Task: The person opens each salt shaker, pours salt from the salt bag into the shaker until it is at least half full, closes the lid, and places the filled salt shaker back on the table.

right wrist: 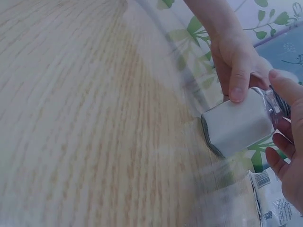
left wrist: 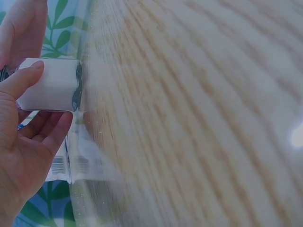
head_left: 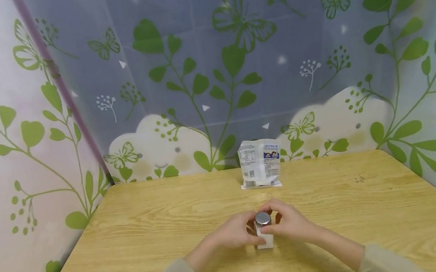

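Note:
A small square glass jar [head_left: 267, 240] filled with white powder stands upright between the two hands, topped by a round silver metal lid [head_left: 263, 218]. My left hand [head_left: 233, 231] grips the jar's body from the left, its thumb across the near face. From the other side, my right hand [head_left: 293, 223] holds the lid, thumb in front and fingers behind. The right wrist view shows the clear neck of the glass jar [right wrist: 239, 124] between the powder and the lid. Whether its base touches the table cannot be told.
A white printed packet [head_left: 260, 162] stands upright near the back of the wooden table [head_left: 162, 212], beyond the jar. Curtains [head_left: 202, 66] with leaves and butterflies enclose the table at the back and both sides.

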Tool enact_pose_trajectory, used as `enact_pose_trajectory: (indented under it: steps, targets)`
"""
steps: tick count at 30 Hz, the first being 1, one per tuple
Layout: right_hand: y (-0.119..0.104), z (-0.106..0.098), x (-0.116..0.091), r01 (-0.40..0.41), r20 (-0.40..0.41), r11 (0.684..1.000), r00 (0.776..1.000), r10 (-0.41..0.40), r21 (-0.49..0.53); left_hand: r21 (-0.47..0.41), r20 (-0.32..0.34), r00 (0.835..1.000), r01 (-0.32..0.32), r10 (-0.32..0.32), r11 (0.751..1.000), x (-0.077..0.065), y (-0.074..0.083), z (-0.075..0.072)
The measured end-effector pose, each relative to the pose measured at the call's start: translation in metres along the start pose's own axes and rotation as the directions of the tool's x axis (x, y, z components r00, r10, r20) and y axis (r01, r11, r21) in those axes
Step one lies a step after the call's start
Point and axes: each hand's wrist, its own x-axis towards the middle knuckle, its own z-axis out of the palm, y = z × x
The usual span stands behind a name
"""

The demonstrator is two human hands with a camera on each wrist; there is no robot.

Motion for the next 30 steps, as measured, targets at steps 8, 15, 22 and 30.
enact_pose_trajectory:
  steps: [8, 15, 22, 30]
  targets:
    - [0.0031, -0.0052, 0.0003, 0.043, 0.048, 0.998, 0.998, -0.041, -0.049, 0.005, 0.008, 1.0, 0.012, -0.012, 1.0, -0.0006, 0.0004, 0.0001]
    - [-0.0012, -0.0028, 0.0011, -0.058, 0.022, 0.997, 0.998, 0.059, -0.049, 0.005, 0.013, 1.0, 0.018, -0.018, 1.0, -0.0001, 0.0006, -0.0011]
    - [-0.0015, 0.0012, -0.0008, -0.091, -0.011, 0.995, 0.996, 0.09, -0.047, -0.004, 0.006, 0.999, 0.034, -0.034, 0.999, -0.001, 0.0028, -0.0016]
    - [-0.0057, -0.0048, -0.0001, -0.028, 0.046, 0.999, 0.998, 0.029, -0.02, 0.005, 0.007, 0.999, 0.036, -0.036, 0.999, -0.0007, 0.0042, -0.002]
